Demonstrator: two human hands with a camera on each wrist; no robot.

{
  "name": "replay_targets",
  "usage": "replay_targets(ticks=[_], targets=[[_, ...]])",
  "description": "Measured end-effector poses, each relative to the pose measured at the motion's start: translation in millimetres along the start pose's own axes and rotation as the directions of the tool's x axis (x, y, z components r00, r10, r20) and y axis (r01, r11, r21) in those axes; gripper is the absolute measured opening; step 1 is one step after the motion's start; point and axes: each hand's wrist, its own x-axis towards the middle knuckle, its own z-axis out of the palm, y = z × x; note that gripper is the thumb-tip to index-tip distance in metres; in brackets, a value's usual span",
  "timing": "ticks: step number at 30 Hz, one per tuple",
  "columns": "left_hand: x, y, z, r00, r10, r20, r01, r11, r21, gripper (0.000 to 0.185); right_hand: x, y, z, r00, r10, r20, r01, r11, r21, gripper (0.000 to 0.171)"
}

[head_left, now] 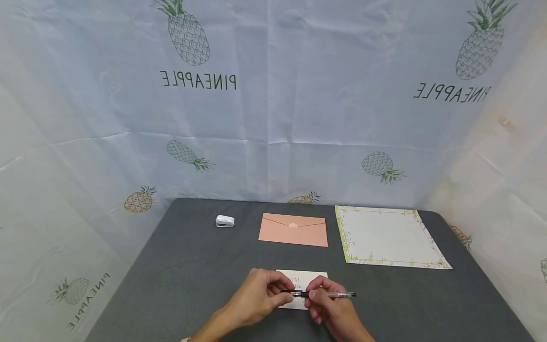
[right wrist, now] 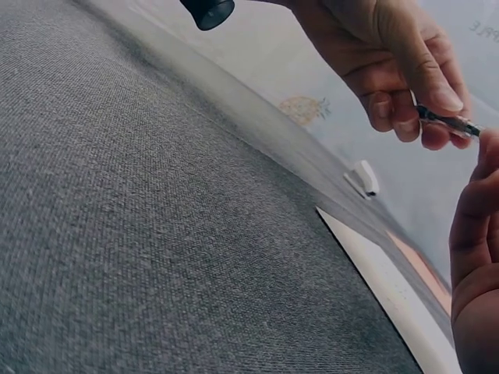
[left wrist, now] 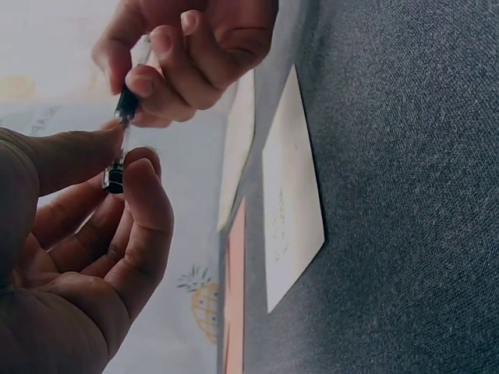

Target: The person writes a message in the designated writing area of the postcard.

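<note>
Both hands meet low over the grey table [head_left: 179, 266], just above a small white card [head_left: 301, 278] with faint writing. The left hand [head_left: 256, 297] pinches the pen cap [left wrist: 114, 178] between thumb and forefinger, while the right hand [head_left: 331, 308] has its fingers curled round the pen [head_left: 331, 294], whose barrel sticks out to the right. The cap seems to sit right at the tip, though whether it is coming off or going on cannot be told.

The likeliest slip is the tip (if bare) brushing a finger or the card and leaving ink. A sideways tug could also send the cap onto the table. The pink envelope [head_left: 293, 230], bordered sheet [head_left: 389, 237] and small white stapler [head_left: 224, 221] lie well apart, out of harm's way.
</note>
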Motion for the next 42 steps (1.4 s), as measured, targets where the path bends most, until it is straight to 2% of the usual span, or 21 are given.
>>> replay_targets(ticks=[5, 11, 18, 22, 27, 30, 34, 38, 42], targets=[[0.1, -0.6, 2.1, 1.000, 0.013, -0.002, -0.013, 1.000, -0.006, 0.009, 0, 2, 1, 0.999, -0.012, 0.045, 0.011, 0.999, 0.031, 0.014], [-1.0, 0.3, 4.2, 0.999, 0.007, -0.040, -0.006, 1.000, 0.021, 0.010, -1, 8, 4, 0.999, -0.020, 0.028, 0.019, 0.998, 0.059, 0.017], [-5.0, -0.8, 5.1, 0.997, 0.015, -0.072, -0.012, 0.999, 0.047, 0.015, 2, 15, 10, 0.995, -0.068, 0.067, 0.061, 0.993, 0.098, 0.024], [-5.2, -1.6, 4.8, 0.998, 0.016, -0.067, -0.014, 0.999, 0.032, 0.014, 3, 15, 12, 0.994, -0.078, 0.074, 0.071, 0.993, 0.093, 0.025], [-4.6, -4.9, 4.1, 0.999, 0.005, -0.038, -0.005, 1.000, -0.009, 0.012, -1, 9, 9, 0.997, -0.025, 0.067, 0.020, 0.997, 0.078, 0.019], [-3.7, -7.3, 2.0, 1.000, -0.007, -0.020, 0.006, 0.999, -0.034, 0.010, -5, 5, 4, 0.998, -0.007, 0.067, 0.002, 0.997, 0.072, 0.025], [-0.9, -9.2, -5.2, 1.000, -0.008, -0.028, 0.007, 0.999, -0.044, 0.009, -10, 0, -3, 1.000, -0.017, 0.001, 0.017, 1.000, 0.026, 0.031], [3.4, -7.3, -11.6, 0.998, -0.019, -0.062, 0.017, 0.999, -0.030, 0.009, -13, -3, -7, 0.995, -0.027, -0.092, 0.020, 0.997, -0.075, 0.021], [9.6, -4.4, -12.3, 0.993, -0.035, -0.111, 0.027, 0.997, -0.077, 0.011, -15, -2, -7, 0.991, -0.040, -0.128, 0.014, 0.980, -0.197, 0.029]])
